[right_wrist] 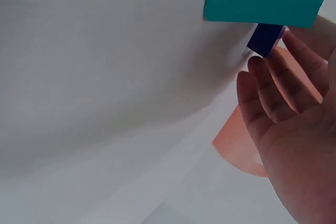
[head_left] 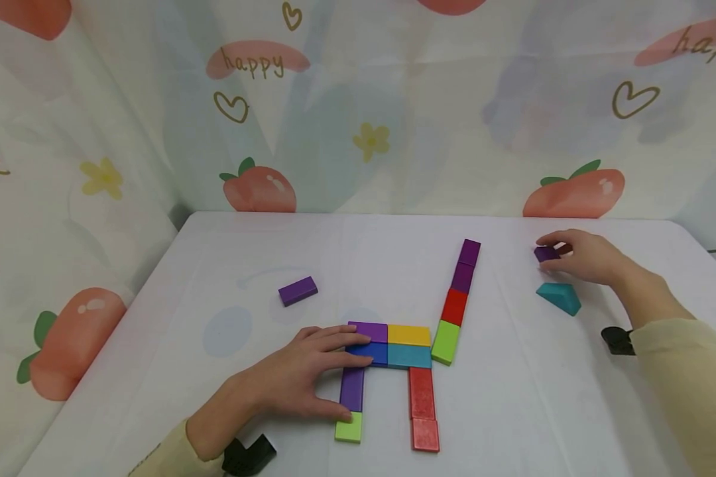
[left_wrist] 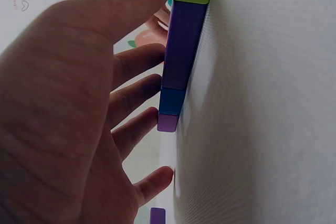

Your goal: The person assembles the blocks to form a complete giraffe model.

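At the far right of the table my right hand [head_left: 591, 257] pinches a small dark purple block [head_left: 545, 254]; in the right wrist view that block [right_wrist: 265, 39] shows at the fingertips. My left hand [head_left: 292, 371] rests on a flat figure of coloured blocks. Its fingers lie outstretched over the blue block [head_left: 378, 355] and the purple block [head_left: 374, 331] beside it. The thumb touches a lime green block [head_left: 349, 434], below an upright purple block [head_left: 352, 389]. Yellow [head_left: 409, 334] and light blue [head_left: 409, 356] blocks adjoin, with two red blocks [head_left: 421, 392] below.
A slanting row of lime green [head_left: 446, 342], red [head_left: 454, 307] and two dark purple blocks [head_left: 463, 277] extends from the figure's upper right. A teal block [head_left: 562, 298] lies near my right hand. Apart, behind my left hand, lies a purple block [head_left: 298, 291]. A printed curtain [head_left: 417, 172] hangs behind the table.
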A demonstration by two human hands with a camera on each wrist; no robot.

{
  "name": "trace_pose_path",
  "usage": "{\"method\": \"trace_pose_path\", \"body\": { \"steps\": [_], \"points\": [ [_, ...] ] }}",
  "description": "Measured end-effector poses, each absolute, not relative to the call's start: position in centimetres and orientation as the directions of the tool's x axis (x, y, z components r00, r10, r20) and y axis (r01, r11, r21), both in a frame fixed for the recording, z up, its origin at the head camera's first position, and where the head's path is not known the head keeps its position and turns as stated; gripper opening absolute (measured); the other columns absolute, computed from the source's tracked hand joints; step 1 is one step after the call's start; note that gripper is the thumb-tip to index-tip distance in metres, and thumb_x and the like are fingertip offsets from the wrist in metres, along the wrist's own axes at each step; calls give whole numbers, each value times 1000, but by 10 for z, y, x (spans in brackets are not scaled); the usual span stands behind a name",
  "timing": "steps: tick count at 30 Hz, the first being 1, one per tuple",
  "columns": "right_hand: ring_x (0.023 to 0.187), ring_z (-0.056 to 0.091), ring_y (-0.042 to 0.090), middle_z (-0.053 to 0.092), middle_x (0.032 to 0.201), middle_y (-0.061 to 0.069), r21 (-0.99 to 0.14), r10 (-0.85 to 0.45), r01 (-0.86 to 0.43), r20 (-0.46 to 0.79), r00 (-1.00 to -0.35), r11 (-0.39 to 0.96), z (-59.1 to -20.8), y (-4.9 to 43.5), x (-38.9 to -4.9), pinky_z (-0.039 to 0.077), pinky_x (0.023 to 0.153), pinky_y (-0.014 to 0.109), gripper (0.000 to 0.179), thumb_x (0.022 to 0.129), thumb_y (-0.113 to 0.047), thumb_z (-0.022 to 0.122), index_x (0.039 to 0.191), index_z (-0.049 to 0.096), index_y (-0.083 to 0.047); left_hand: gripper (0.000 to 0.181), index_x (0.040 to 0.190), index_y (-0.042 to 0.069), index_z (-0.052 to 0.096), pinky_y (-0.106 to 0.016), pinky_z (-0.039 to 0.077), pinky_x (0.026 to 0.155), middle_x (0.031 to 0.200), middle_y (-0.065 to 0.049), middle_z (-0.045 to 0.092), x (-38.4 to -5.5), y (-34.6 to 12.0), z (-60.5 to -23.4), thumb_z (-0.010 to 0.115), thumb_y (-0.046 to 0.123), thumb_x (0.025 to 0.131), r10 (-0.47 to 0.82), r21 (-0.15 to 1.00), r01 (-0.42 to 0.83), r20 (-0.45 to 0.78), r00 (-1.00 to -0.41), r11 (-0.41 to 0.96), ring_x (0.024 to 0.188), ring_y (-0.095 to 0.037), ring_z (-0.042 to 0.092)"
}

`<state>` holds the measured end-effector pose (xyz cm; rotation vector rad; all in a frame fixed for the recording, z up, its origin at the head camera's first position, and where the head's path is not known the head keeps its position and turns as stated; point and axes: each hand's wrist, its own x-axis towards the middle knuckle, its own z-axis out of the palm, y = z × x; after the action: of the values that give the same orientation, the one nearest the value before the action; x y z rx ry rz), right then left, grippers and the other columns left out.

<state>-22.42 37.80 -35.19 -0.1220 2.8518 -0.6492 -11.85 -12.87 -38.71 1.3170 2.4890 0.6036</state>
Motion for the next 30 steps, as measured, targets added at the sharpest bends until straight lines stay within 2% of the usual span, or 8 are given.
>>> {"method": "trace_pose_path", "body": {
  "steps": [6, 17, 30],
  "points": [
    [115, 46, 54, 51, 127, 35, -439, -118, -28, -180, -977, 898, -351, 378, -222, 48, 90, 64, 52, 97, -17, 67, 139, 49, 8, 71, 148, 33, 54, -53, 24, 117, 159, 14, 34, -119, -128, -387, 72, 61, 85, 829, 470, 722, -38, -558, 508, 151, -13, 18],
    [109, 54, 45, 61, 118, 27, -450, -161, -124, -46, -986, 885, -336, 343, -239, 47, 92, 60, 42, 96, -13, 69, 132, 59, 5, 72, 148, 33, 53, -52, 23, 117, 160, 15, 33, -119, -129, -387, 72, 62, 85, 830, 478, 718, -43, -556, 506, 151, -13, 16],
    [114, 50, 47, 55, 126, 29, -496, -131, -74, -81, -988, 865, -339, 300, -263, 48, 93, 58, 45, 99, -15, 65, 138, 54, 4, 71, 148, 32, 54, -52, 22, 117, 159, 14, 33, -119, -130, -387, 72, 61, 86, 834, 482, 722, -34, -551, 497, 151, -14, 18]
  ]
}}
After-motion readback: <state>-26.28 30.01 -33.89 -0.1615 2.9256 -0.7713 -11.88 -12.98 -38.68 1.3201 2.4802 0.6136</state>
